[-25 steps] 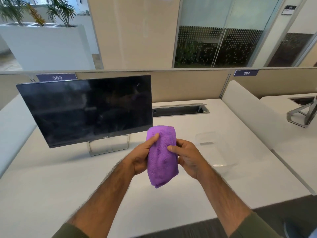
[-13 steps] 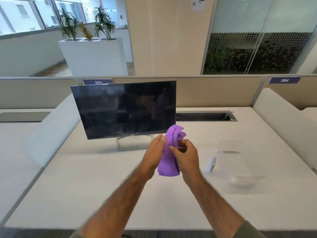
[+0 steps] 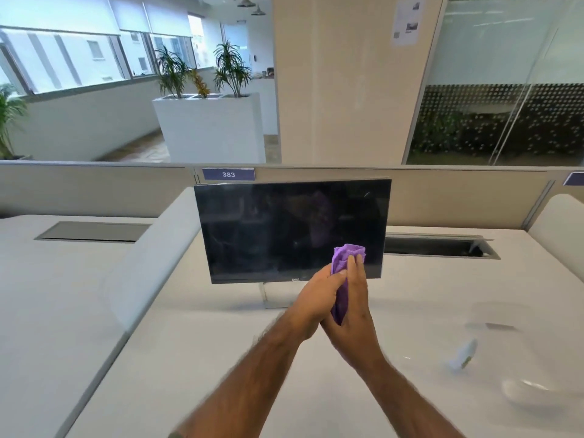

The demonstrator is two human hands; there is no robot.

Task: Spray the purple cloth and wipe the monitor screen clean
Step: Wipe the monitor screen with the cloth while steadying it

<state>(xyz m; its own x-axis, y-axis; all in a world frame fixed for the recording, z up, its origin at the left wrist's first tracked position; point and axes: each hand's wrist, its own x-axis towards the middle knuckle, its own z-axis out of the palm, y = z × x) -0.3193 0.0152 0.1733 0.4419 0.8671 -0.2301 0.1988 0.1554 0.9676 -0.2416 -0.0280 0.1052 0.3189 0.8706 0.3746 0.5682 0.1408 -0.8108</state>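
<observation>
Hands: centre of the frame. The left hand (image 3: 317, 298) curls round the purple cloth (image 3: 346, 259). The right hand (image 3: 355, 314) presses straight fingers on its other side, so the cloth is squeezed between them.
Cloth: bunched and upright. Its top overlaps the monitor's lower right corner, but whether it touches the screen cannot be told.
Bench: white and matt (image 3: 189, 358), filling the lower half.
Lower right: a small white object (image 3: 463, 357) and a clear shape (image 3: 524, 390) lie on the bench, both too blurred to identify.
Monitor: dark screen (image 3: 284, 229) on a stand, mid-frame.
Slot: an open cable slot (image 3: 439, 246) to the right of the screen.
Partition: a beige partition (image 3: 458, 197) with the tag 383 (image 3: 228, 174).
Room: white planter (image 3: 215, 131), beige pillar (image 3: 341, 80), glass wall (image 3: 512, 90) at upper right, windows (image 3: 63, 58) at upper left.
Hidden: the right thumb and part of the stand. The arms are cut off by the bottom edge.
</observation>
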